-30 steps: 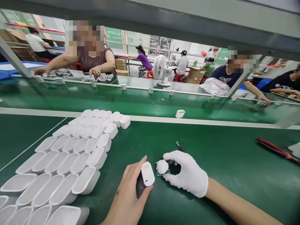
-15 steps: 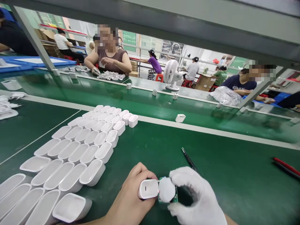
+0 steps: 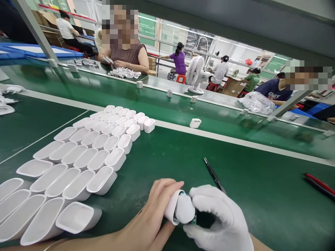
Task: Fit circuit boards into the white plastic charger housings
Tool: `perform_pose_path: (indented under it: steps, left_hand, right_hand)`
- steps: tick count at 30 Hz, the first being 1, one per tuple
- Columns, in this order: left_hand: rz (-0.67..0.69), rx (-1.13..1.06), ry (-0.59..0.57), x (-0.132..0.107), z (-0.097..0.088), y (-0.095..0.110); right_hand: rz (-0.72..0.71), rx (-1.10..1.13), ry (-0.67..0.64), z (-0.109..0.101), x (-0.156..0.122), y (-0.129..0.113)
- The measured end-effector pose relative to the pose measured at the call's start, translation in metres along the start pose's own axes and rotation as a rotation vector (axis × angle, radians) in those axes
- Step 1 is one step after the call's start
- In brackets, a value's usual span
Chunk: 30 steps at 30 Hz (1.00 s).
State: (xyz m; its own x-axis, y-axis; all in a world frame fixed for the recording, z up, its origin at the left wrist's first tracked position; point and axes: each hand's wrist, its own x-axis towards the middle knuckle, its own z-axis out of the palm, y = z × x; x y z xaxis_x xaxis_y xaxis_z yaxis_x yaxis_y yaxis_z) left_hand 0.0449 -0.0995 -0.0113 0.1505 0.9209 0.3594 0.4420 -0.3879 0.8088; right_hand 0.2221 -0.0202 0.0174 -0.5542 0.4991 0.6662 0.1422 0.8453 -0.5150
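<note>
My bare left hand is closed around a white plastic housing, its open end tilted toward the right. In the gloved fingers of my right hand is a green circuit board with a round white pad on its face. The board's left part sits at the mouth of the housing; how deep it goes is hidden. Just beyond my right hand lie black tweezers. To the left, rows of similar white housings stand with their open ends up.
Red-and-black pliers lie at the right. A single white housing rests by the white line, with small white parts further back. A white fan and several seated co-workers are beyond the bench. A metal beam crosses overhead.
The left hand has turned the housing so its open end meets the board, whose left edge is now at or inside it. The camera view has shifted slightly.
</note>
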Motion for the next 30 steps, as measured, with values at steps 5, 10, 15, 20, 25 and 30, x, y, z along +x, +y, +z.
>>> perform_pose_path:
  steps: [5,10,15,20,25,30]
  left_hand:
    - [-0.042,-0.042,0.043,0.002,-0.001,0.004]
    - [-0.054,-0.065,0.065,0.002,0.0,0.002]
    - [-0.096,-0.1,0.094,0.003,0.001,0.003]
    - [-0.063,-0.072,0.083,0.003,0.0,0.005]
    - [-0.061,-0.037,0.062,0.003,0.0,0.004]
    - [-0.056,-0.001,0.033,0.003,0.0,0.004]
  right_hand:
    - [-0.09,-0.13,-0.04,-0.001,0.002,-0.004]
    - [-0.149,-0.206,-0.069,-0.001,0.003,-0.006]
    - [-0.147,-0.263,-0.041,-0.001,0.0,-0.006]
    - [-0.062,-0.186,-0.121,-0.006,0.001,-0.011]
    - [-0.077,-0.203,-0.08,-0.004,0.002,-0.011]
    - [-0.085,-0.261,-0.152,-0.006,0.001,-0.009]
